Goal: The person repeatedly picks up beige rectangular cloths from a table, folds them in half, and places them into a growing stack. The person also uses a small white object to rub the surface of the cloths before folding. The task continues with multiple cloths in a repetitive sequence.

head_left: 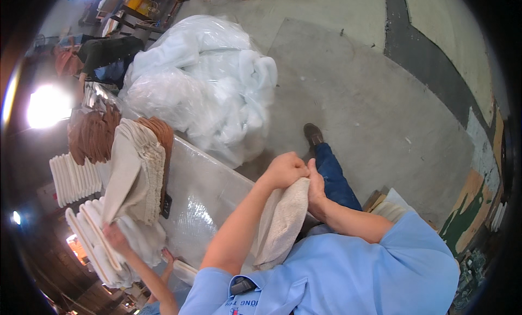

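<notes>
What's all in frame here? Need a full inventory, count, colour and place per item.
beige towel: one, beige, held in both hands at centre, hanging down.
plastic-covered table: one, clear film over a pale top, left of centre.
stack of folded cloths: one pile, cream with brown pieces behind, on the table's left end.
white folded cloths: several rows, white, far left and lower left.
plastic bag of white filling: one large heap, clear and white, on the floor at top centre.
concrete floor: grey, right half.
co-worker's hand: one, lower left, on the white cloths.
second person: one, dark top, upper left.
left hand: gripping the towel's top.
right hand: gripping the towel beside it.
</notes>
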Demonstrator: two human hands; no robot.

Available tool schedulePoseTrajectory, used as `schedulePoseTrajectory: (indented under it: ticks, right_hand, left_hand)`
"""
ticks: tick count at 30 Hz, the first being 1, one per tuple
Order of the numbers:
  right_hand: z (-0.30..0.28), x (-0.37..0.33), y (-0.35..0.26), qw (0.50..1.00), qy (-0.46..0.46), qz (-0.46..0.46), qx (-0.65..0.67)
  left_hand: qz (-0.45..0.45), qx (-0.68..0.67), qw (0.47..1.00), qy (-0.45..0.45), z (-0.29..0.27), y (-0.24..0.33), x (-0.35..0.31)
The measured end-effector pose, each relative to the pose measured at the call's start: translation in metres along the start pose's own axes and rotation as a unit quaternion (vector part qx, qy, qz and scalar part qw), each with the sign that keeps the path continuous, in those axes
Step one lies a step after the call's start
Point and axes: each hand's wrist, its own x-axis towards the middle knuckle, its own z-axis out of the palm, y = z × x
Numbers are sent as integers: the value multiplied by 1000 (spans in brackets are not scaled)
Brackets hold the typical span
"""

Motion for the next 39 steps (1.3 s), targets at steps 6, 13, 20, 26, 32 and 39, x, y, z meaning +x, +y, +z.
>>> schedulePoseTrajectory:
  ticks: [6, 13, 20, 26, 32, 39]
  right_hand:
    - [-20, 33, -18, 987, 112, -32, -115]
    - [22, 54, -26, 945, 154, -46, -286]
    - [24, 106, -13, 899, 156, -37, -407]
    - [9, 138, 4, 856, 140, -7, -497]
    - [24, 126, 8, 860, 168, 71, -477]
    - [21, 109, -8, 916, 161, 81, -359]
  left_hand:
    - [-73, -93, 991, 60, 18, 17, 14]
    - [-53, -238, 935, 256, 31, -18, -4]
    - [-79, -313, 883, 341, 42, -49, -4]
    - [-134, -305, 888, 318, 49, -63, -9]
    - [-167, -248, 906, 301, 47, -58, -14]
    - [-184, -223, 918, 271, 41, -36, -10]
